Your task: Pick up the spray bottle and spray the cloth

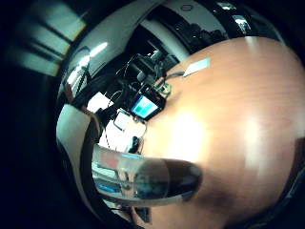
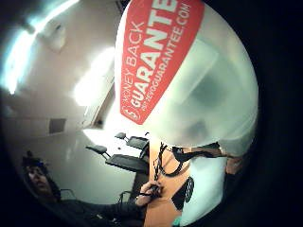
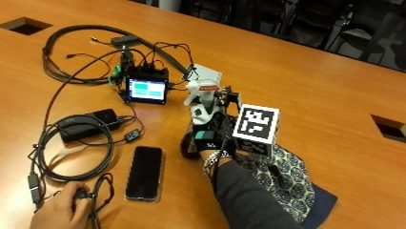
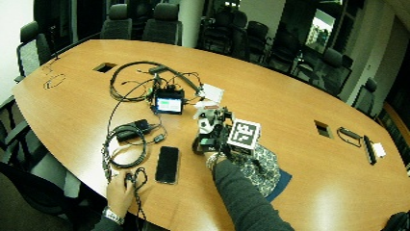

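Note:
In the outside view my gloved right hand [image 3: 212,131] grips a white spray bottle [image 3: 202,110] upright near the table's middle, fingers curled round its body. Its head carries a red strip. I cannot tell whether its base touches the table. The bottle [image 2: 161,61] with its red label fills the thumb side palm view. A patterned cloth [image 3: 289,176] lies on a dark blue cloth [image 3: 320,210] beside my forearm, nearer the person than the bottle. The wide outside view shows the hand [image 4: 216,135] and the cloth [image 4: 259,168] the same way.
A small lit screen [image 3: 147,89] with many cables stands just beyond the bottle, a white card [image 3: 206,72] beside it. A phone [image 3: 145,171] and a black box [image 3: 89,121] with coiled cable lie to the left. The bare hand [image 3: 60,210] holds cables. Table cutouts [image 3: 388,126] lie farther off.

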